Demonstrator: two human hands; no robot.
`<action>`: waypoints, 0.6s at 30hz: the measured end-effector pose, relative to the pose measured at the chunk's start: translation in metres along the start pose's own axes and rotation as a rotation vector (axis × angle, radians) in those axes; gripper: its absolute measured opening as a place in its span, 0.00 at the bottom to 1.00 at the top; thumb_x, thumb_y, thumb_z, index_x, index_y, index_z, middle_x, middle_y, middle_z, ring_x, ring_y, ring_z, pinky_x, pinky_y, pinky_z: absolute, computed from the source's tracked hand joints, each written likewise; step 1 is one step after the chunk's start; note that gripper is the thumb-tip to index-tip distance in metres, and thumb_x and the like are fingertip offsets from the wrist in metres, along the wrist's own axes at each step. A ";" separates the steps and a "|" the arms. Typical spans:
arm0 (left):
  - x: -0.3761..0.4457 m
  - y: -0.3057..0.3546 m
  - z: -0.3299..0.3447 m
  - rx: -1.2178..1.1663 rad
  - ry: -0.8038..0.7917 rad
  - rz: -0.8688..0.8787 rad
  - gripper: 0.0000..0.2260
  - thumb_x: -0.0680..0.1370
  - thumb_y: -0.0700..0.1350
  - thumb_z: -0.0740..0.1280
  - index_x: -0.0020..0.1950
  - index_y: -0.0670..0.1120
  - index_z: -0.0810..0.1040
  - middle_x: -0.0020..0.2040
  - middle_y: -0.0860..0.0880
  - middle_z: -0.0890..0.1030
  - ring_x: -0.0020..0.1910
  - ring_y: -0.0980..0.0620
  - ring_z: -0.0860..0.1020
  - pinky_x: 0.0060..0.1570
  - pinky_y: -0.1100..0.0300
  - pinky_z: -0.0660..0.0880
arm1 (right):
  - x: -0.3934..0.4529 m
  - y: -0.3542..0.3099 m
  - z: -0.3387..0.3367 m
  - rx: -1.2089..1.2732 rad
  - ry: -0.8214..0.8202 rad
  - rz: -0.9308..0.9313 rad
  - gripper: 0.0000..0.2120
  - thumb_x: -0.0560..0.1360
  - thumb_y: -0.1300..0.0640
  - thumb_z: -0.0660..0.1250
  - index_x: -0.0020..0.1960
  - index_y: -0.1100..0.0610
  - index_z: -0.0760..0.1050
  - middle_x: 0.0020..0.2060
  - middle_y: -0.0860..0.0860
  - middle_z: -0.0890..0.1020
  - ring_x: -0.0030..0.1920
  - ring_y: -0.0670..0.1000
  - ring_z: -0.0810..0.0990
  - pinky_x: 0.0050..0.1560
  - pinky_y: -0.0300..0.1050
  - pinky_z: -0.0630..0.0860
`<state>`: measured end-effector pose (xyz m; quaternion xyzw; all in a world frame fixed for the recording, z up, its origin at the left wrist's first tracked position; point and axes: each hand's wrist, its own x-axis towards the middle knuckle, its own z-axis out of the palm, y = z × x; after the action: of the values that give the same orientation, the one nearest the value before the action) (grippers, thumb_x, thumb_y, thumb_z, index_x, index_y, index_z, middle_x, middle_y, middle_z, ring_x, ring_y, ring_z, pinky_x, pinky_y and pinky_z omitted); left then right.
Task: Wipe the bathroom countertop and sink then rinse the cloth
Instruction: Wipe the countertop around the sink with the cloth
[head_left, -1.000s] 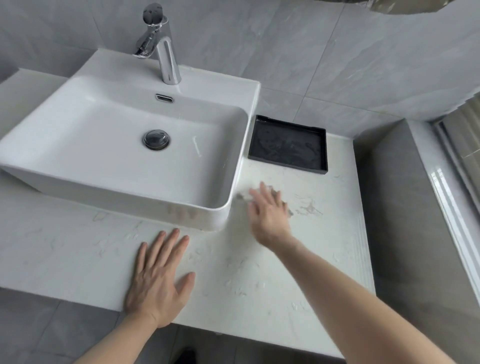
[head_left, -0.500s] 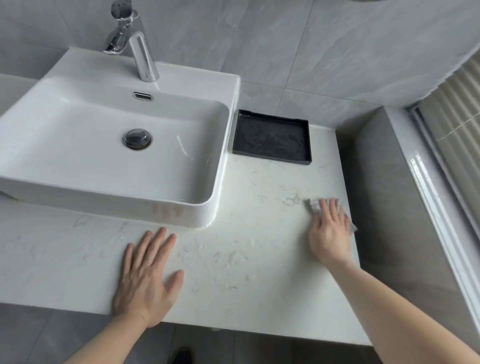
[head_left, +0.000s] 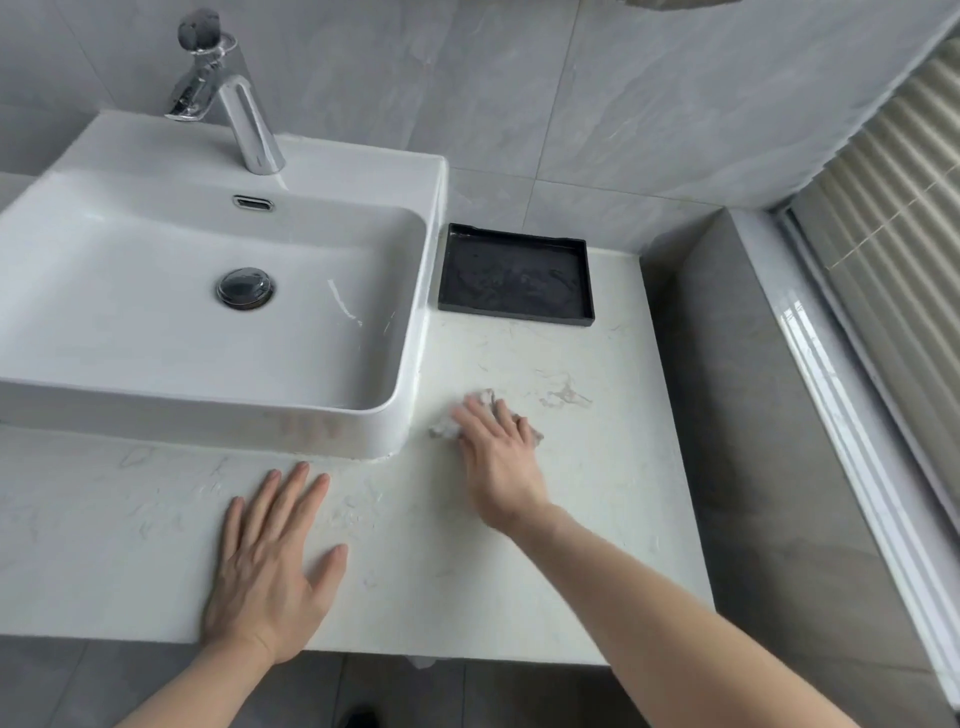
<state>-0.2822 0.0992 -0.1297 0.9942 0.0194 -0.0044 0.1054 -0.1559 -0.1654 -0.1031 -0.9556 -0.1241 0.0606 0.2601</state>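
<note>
Beside the sink (head_left: 208, 312), my flat right hand (head_left: 498, 457) pressed the cloth (head_left: 447, 426) across the tabletop (head_left: 597, 493), left hand (head_left: 270, 561) spread flat; sink and rinse remained.

We press our right hand (head_left: 501, 457) flat on a crumpled pale cloth (head_left: 445, 426) on the white countertop (head_left: 597, 493), just right of the sink (head_left: 395, 436) corner. Our left hand (head_left: 270, 566) rests flat, fingers spread, near the front edge. A black tray (head_left: 515, 274) sits behind, beside the sink.
</note>
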 end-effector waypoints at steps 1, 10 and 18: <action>0.000 0.000 0.000 -0.001 0.005 0.003 0.35 0.76 0.61 0.58 0.83 0.51 0.63 0.85 0.54 0.55 0.84 0.50 0.53 0.80 0.39 0.52 | -0.003 -0.010 0.015 -0.053 -0.044 -0.016 0.19 0.87 0.55 0.54 0.76 0.45 0.66 0.81 0.45 0.63 0.82 0.66 0.53 0.79 0.68 0.49; 0.000 0.000 0.001 -0.005 0.003 -0.004 0.35 0.77 0.62 0.57 0.83 0.53 0.60 0.85 0.55 0.53 0.84 0.51 0.50 0.81 0.41 0.50 | -0.041 0.055 -0.004 -0.076 0.129 0.126 0.23 0.86 0.53 0.56 0.81 0.45 0.64 0.82 0.47 0.61 0.84 0.54 0.53 0.83 0.55 0.46; 0.001 -0.001 0.000 -0.004 0.012 -0.004 0.35 0.77 0.62 0.56 0.83 0.52 0.62 0.85 0.54 0.54 0.84 0.49 0.52 0.80 0.40 0.50 | -0.069 0.114 -0.086 0.026 0.331 0.525 0.17 0.86 0.58 0.49 0.65 0.40 0.69 0.68 0.44 0.76 0.69 0.58 0.76 0.62 0.56 0.75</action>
<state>-0.2816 0.0998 -0.1298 0.9940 0.0220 0.0015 0.1071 -0.1836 -0.3202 -0.0844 -0.9485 0.1718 -0.0293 0.2644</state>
